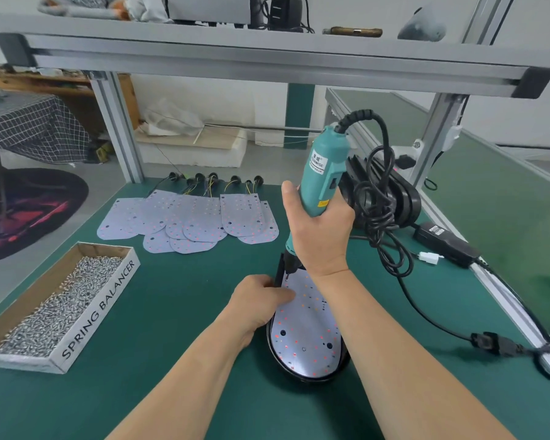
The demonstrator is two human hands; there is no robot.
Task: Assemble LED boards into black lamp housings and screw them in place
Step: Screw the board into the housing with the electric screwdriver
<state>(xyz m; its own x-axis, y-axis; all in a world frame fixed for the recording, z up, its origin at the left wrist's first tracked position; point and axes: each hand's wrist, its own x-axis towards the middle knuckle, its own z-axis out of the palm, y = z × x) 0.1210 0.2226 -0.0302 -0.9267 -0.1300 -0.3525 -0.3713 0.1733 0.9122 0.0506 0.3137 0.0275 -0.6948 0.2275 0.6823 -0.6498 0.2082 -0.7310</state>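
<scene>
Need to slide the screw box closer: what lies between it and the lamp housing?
Bare green mat, then the left hand holding the housing at its edge, in the head view.

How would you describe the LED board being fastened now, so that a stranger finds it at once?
On the green workbench, look near the front edge for the black lamp housing between the forearms. The LED board lies inside it. Unlike the loose boards fanned at the back, it has a black rim around it and the teal electric screwdriver stands on its far end.
</scene>
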